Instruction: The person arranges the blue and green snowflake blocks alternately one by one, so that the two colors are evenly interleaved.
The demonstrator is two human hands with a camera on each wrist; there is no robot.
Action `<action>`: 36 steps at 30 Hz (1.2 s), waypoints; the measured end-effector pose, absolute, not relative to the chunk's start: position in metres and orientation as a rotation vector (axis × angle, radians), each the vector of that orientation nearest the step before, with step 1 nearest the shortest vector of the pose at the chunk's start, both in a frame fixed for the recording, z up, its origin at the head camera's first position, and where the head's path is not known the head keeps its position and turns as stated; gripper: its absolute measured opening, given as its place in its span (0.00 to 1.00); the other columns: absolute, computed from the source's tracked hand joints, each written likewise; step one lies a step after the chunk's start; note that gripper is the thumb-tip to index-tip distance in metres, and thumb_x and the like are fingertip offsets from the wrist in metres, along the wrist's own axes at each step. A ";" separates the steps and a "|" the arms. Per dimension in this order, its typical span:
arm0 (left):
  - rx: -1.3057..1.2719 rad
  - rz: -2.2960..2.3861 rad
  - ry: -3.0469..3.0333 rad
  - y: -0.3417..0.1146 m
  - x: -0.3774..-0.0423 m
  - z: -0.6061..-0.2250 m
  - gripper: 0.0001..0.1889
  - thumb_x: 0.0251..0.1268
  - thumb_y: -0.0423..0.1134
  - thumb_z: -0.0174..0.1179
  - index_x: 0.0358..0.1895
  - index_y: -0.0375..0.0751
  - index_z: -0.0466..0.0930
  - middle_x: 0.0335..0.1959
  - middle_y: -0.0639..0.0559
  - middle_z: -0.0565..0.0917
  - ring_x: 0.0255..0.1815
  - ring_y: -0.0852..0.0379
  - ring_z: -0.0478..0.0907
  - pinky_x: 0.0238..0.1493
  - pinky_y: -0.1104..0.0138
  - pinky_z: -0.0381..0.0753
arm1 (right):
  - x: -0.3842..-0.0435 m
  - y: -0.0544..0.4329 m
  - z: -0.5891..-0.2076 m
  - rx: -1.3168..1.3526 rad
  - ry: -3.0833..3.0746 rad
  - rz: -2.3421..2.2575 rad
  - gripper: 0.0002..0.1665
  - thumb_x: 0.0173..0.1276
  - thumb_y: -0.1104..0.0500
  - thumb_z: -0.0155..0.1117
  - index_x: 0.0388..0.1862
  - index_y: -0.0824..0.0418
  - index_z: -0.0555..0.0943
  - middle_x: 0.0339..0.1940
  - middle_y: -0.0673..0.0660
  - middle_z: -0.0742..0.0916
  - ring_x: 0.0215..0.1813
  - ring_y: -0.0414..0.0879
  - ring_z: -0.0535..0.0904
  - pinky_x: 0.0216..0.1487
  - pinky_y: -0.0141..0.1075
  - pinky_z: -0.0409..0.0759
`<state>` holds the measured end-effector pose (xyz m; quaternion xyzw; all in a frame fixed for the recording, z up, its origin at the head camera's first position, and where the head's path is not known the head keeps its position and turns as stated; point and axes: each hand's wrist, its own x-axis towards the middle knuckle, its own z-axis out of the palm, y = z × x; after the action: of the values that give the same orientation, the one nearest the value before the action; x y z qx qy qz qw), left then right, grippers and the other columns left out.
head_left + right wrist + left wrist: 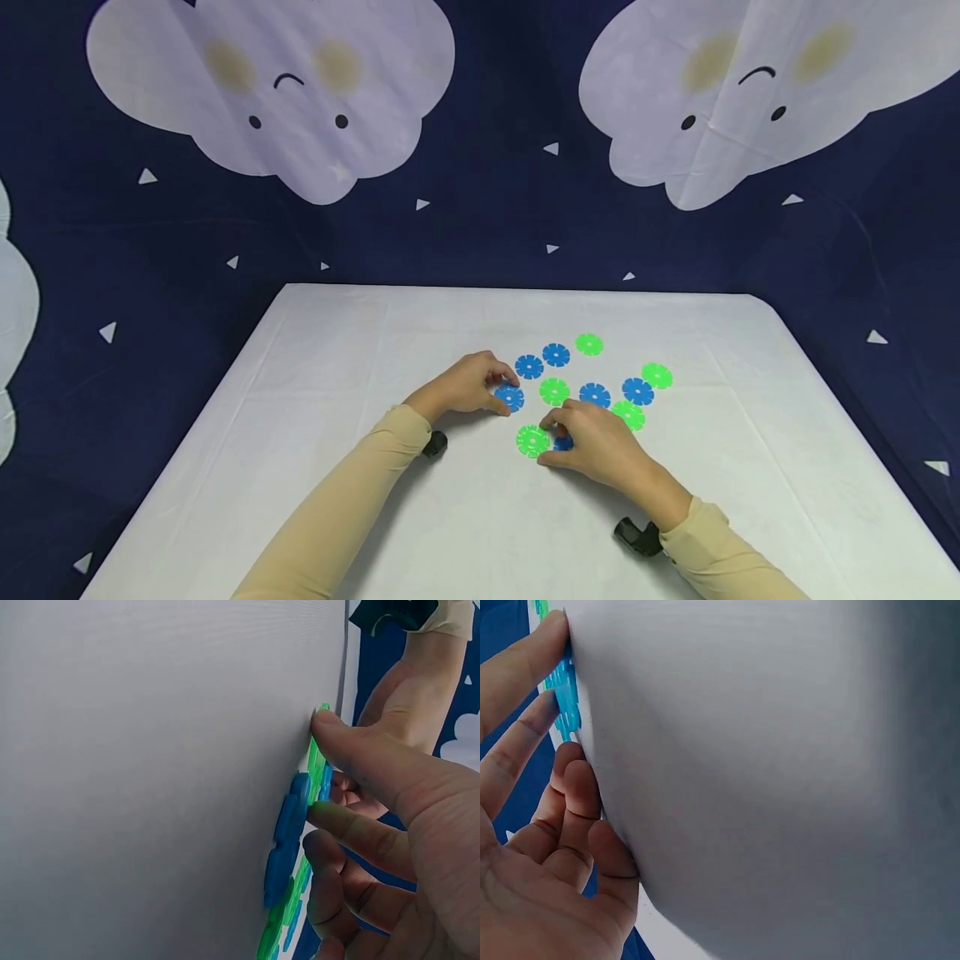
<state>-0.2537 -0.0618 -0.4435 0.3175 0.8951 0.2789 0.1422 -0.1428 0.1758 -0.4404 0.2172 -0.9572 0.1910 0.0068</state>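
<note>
A blue notched plastic disc (509, 397) lies flat on the table between the thumb and forefinger of my left hand (471, 383). The left wrist view shows those fingertips at opposite edges of the blue disc (568, 701), the other fingers bent beside it. My right hand (600, 442) holds a green notched disc (533, 441) by its edge, thumb on the near side and forefinger on the far side. Under the right palm a second blue disc (563, 442) is partly hidden; it also appears as the blue disc (287, 840) in the right wrist view.
Several more blue and green discs lie spread beyond the hands, among them a green disc (554, 392) and a far green disc (589, 344). At the right, a blue disc (638, 391) overlaps its green neighbours. The white tabletop (300, 333) ends at a dark cloud-patterned cloth (495, 167).
</note>
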 end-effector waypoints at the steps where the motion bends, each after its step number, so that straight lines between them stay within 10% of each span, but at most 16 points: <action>1: 0.922 0.801 2.584 -0.062 -0.254 -0.443 0.21 0.57 0.41 0.83 0.55 0.51 0.91 0.48 0.52 0.84 0.48 0.57 0.76 0.57 0.61 0.80 | -0.143 0.175 -0.441 0.677 -2.992 0.599 0.25 0.53 0.44 0.89 0.45 0.55 0.92 0.29 0.44 0.80 0.31 0.36 0.70 0.31 0.28 0.70; 36: 0.870 0.848 2.487 -0.075 -0.253 -0.438 0.24 0.57 0.35 0.82 0.58 0.48 0.87 0.33 0.54 0.78 0.32 0.61 0.71 0.37 0.70 0.73 | -0.154 0.167 -0.439 0.769 -3.031 0.986 0.24 0.56 0.59 0.88 0.42 0.55 0.79 0.28 0.47 0.83 0.31 0.36 0.77 0.33 0.29 0.77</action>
<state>-0.2529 -0.0753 -0.4376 0.3090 0.8828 0.3010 0.1857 -0.1544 0.1674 -0.4395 0.2339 -0.9223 0.3001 -0.0687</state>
